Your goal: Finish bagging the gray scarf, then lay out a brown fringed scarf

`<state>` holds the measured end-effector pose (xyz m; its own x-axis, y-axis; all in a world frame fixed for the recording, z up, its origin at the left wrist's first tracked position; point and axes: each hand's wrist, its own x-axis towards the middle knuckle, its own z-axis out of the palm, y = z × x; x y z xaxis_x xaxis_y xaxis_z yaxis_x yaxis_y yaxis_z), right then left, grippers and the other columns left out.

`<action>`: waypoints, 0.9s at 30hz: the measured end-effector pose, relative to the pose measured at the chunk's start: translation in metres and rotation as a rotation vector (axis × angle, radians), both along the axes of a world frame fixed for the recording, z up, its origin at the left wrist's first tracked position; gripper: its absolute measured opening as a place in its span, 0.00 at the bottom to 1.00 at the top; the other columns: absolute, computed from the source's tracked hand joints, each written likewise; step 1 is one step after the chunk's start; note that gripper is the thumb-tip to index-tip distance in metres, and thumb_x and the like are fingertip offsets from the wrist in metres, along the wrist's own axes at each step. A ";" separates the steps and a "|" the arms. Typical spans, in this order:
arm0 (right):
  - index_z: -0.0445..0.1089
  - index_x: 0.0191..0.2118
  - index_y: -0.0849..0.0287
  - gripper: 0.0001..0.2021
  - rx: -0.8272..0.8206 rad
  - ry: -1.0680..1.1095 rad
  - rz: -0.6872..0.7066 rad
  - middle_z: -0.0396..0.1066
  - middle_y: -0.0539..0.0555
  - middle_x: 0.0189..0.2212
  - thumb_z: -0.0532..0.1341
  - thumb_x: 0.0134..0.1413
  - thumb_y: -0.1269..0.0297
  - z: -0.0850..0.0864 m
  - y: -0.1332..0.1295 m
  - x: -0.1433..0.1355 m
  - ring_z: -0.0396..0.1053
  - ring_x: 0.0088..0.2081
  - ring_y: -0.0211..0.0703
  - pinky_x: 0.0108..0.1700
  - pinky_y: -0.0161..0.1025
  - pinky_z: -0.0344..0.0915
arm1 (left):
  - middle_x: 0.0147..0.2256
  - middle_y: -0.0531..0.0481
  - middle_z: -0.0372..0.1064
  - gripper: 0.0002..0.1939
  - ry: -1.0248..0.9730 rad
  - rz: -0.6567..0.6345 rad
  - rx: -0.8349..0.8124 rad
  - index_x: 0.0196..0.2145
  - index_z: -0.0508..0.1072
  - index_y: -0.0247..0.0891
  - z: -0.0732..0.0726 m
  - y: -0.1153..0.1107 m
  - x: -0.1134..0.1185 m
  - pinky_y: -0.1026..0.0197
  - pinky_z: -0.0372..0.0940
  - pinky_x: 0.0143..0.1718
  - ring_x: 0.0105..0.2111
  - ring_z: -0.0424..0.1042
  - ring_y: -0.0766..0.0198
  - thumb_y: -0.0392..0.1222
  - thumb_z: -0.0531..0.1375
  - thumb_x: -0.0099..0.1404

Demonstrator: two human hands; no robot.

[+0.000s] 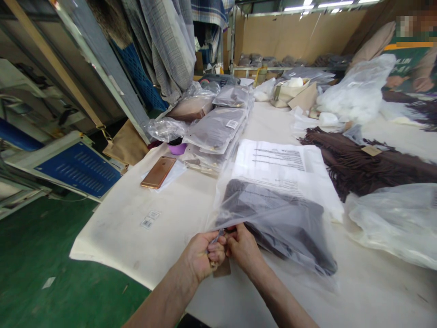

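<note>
On the table before me lies a frosted plastic bag with a dark folded cloth inside, probably a scarf. My left hand is closed at the bag's near left corner, a small bluish clear piece pinched between thumb and finger. Right beside it, my right hand is closed too, its fingertips at the bag's edge and partly under the plastic. What those fingertips grip is hidden. A brown card tag shows below and between the hands. White printed sheets lie beyond the dark cloth.
A phone and barcode stickers lie left on the table. Bagged items are stacked behind. Dark fringed scarves and plastic bags lie at right. Another person stands across the table.
</note>
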<state>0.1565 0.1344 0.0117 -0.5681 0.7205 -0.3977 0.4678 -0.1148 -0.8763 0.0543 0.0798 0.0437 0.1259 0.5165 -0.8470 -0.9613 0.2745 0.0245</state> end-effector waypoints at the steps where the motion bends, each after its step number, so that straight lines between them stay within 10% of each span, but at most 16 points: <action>1: 0.58 0.36 0.57 0.10 -0.005 0.006 -0.001 0.61 0.42 0.17 0.52 0.47 0.77 -0.001 0.000 0.000 0.62 0.17 0.34 0.23 0.31 0.58 | 0.19 0.60 0.49 0.12 -0.009 0.000 -0.001 0.30 0.59 0.31 0.000 0.000 0.000 0.77 0.38 0.11 0.09 0.44 0.82 0.30 0.41 0.69; 16: 0.58 0.41 0.59 0.10 0.200 -0.127 -0.024 0.65 0.48 0.21 0.54 0.52 0.70 -0.003 -0.010 0.001 0.65 0.24 0.41 0.27 0.34 0.52 | 0.19 0.58 0.53 0.13 0.047 -0.038 0.028 0.27 0.58 0.34 0.008 0.000 0.004 0.77 0.38 0.11 0.10 0.45 0.81 0.32 0.43 0.69; 27: 0.59 0.39 0.57 0.09 0.129 0.020 0.105 0.62 0.43 0.19 0.53 0.50 0.72 -0.003 -0.003 0.015 0.64 0.20 0.36 0.26 0.32 0.57 | 0.18 0.53 0.63 0.09 0.594 -0.098 0.000 0.28 0.66 0.31 -0.001 -0.010 0.018 0.75 0.45 0.10 0.11 0.54 0.77 0.29 0.49 0.63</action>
